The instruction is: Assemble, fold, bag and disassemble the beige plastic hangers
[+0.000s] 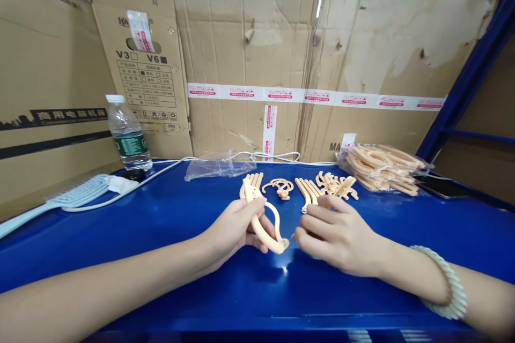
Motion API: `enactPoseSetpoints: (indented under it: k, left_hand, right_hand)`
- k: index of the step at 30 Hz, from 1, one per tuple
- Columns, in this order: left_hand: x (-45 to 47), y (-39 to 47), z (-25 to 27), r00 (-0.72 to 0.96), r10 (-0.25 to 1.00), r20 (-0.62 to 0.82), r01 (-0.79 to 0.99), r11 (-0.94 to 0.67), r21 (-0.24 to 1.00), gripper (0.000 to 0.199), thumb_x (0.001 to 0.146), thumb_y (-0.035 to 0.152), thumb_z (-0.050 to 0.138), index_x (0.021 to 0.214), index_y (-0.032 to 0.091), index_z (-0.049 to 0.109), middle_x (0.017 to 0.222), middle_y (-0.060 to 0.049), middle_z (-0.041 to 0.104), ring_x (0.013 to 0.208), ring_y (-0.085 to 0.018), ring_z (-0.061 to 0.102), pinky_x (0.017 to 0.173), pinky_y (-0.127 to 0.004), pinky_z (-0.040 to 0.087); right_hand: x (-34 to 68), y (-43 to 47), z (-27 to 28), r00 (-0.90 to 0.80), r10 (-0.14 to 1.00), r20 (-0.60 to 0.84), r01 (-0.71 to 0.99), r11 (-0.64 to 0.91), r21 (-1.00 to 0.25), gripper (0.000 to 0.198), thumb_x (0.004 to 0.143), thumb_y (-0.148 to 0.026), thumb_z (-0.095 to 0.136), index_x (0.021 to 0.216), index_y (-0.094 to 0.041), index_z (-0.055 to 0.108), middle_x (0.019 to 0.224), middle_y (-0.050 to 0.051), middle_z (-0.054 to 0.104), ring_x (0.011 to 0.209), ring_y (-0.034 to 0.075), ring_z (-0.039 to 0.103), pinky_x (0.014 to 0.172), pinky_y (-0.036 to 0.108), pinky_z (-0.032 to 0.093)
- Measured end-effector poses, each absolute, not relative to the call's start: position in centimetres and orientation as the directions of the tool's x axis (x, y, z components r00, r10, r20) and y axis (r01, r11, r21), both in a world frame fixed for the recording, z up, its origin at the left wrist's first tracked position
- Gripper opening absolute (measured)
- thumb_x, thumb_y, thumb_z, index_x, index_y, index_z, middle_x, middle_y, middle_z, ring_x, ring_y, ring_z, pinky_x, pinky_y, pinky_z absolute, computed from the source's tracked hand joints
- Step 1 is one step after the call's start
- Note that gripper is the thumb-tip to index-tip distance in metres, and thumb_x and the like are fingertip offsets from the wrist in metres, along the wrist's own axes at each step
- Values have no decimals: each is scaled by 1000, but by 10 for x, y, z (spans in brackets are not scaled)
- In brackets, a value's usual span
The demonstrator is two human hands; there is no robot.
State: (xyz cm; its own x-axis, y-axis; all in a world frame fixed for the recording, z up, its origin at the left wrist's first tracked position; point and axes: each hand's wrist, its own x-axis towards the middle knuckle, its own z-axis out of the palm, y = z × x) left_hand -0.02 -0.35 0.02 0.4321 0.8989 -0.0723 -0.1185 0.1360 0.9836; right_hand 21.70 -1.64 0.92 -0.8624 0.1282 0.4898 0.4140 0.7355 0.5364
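Observation:
My left hand (237, 225) is closed around a curved, cream-coloured part (263, 231), its thumb pressed on the upper stretch. The part has a thick bowed bar and a thinner curved arm that meet at the lower right end. Just right of that end, my right hand (336, 233) hangs over the table with its fingers curled in. Whatever it may hold is hidden by the fingers. Beyond the hands lie straight cream pieces (308, 193), thin curved pieces (280, 187) and a pile of small hooked pieces (336, 185).
A clear bag of cream parts (382, 166) sits at the back right beside a dark phone (442, 187). At the left are a water bottle (129, 136), a light-blue hairbrush (76, 193) and a white cable (156, 174). Cardboard (241, 53) walls the blue table's (181, 289) back.

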Motion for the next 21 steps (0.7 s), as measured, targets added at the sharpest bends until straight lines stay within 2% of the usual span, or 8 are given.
enactPoseSetpoints:
  k: [2,5,8,11,14,16,19,21]
  left_hand:
    - [0,-2,1,407,908,-99,-134,166,977,40,97,36,44,67,12,53,59,-9,66,47,-13,60,45,-22,47]
    - [0,-2,4,422,900,-110,-121,176,977,35,98,34,44,75,10,56,63,-9,68,49,-13,62,49,-22,49]
    - [0,-3,7,433,894,-119,-119,188,975,33,96,36,48,78,10,57,66,-9,68,56,-15,66,52,-23,51]
    - [0,-2,8,443,889,-118,-126,192,973,32,94,32,49,75,8,59,68,-10,68,60,-17,67,53,-23,52]
    - [-2,-2,7,468,878,-105,-150,196,969,23,86,23,53,73,6,62,72,-12,69,65,-18,68,55,-23,53]
    - [-2,-1,7,466,878,-107,-169,207,964,15,79,18,55,72,7,62,73,-12,69,66,-19,68,56,-24,54]
    - [-3,-1,7,455,883,-111,-197,222,955,6,71,12,55,70,10,59,72,-11,69,67,-20,69,56,-25,55]
    - [-3,-1,8,457,883,-112,-198,223,955,5,68,10,54,70,10,58,71,-10,69,68,-21,69,56,-25,55]
  right_hand:
    - [225,-9,13,-798,146,585,467,762,447,18,98,-10,39,93,-19,53,73,1,61,65,17,52,72,35,33]
    - [243,10,15,-674,302,675,553,812,189,16,97,-12,43,111,-18,47,91,6,65,79,19,57,82,38,38]
    - [255,28,14,-706,379,598,562,814,147,15,97,-12,43,108,-19,50,104,9,62,100,23,56,98,51,33]
    - [256,35,10,-738,404,541,538,836,110,18,98,-11,41,105,-19,55,102,8,64,102,23,57,105,57,28]
    - [249,35,5,-734,423,531,504,864,8,18,98,-12,42,106,-17,57,99,9,66,96,23,60,97,49,41]
    - [245,33,3,-731,429,531,482,875,-44,19,98,-13,43,107,-17,59,104,12,65,100,24,59,89,43,48]
    - [243,33,1,-726,429,537,465,882,-76,21,98,-15,43,109,-17,62,109,13,63,103,24,58,86,39,50]
    - [244,33,0,-730,444,520,472,877,-87,21,99,-15,44,109,-18,63,105,12,64,99,23,58,85,38,50]
